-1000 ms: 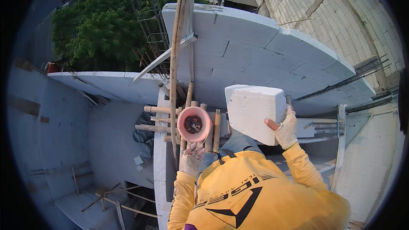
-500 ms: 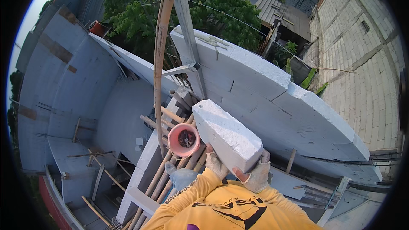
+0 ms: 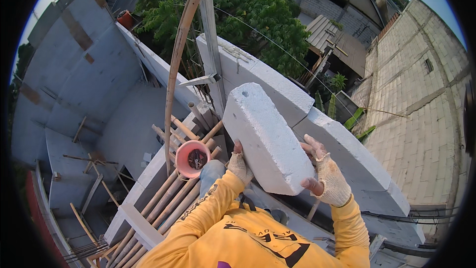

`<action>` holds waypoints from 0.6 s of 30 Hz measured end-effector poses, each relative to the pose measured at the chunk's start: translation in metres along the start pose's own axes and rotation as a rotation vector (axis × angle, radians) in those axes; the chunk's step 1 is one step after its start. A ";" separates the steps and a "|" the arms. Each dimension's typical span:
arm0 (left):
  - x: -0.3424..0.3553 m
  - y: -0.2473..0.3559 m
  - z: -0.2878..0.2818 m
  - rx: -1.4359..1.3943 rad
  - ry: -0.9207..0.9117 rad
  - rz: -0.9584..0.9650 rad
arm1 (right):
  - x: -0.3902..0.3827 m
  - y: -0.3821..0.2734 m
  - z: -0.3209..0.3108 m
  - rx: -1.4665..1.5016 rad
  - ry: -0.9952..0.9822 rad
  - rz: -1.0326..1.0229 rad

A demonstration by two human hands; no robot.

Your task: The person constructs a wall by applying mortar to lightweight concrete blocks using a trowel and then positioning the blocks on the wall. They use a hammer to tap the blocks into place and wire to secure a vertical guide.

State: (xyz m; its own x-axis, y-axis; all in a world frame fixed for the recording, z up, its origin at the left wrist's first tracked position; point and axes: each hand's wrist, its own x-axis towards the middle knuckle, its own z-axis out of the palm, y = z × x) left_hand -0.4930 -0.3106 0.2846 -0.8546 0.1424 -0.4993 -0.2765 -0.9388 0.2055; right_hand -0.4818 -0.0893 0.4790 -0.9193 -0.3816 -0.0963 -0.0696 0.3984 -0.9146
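I watch both hands from above, forearms rising from the lower edge in yellow sleeves point(image 3: 210, 206). The left hand point(image 3: 239, 166), in a pale knit glove with bare fingertips, is bent against the lower left side of the white block point(image 3: 270, 141), one digit lying up along its broad face. The rest of its fingers are hidden; I cannot tell how firmly they close.

Right hand point(image 3: 328, 181), gloved alike: spread wide, fingers raised, thumb reaching toward the block's near right end. It has no closed hold; whether the thumb touches, I cannot tell.

Block: large, squared, tilted, its far end leaning left. The narrow upper side is bright and grainy, the broad left side smoother and shaded. A small round pit point(image 3: 245, 94) marks the far end. It sits before the body, in front of the white wall point(image 3: 347, 161), right of a pink bucket point(image 3: 182, 158) above wooden poles point(image 3: 168, 201).
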 end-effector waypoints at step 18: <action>-0.021 0.006 0.057 0.212 -0.205 -0.023 | -0.031 0.116 -0.015 0.492 0.313 -0.053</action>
State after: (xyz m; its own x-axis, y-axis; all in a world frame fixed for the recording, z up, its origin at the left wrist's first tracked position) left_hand -0.5022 -0.3016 0.3440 -0.9122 0.2435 -0.3296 -0.3640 -0.8510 0.3785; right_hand -0.4672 -0.0183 0.3816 -0.9954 -0.0957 0.0072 0.0002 -0.0774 -0.9970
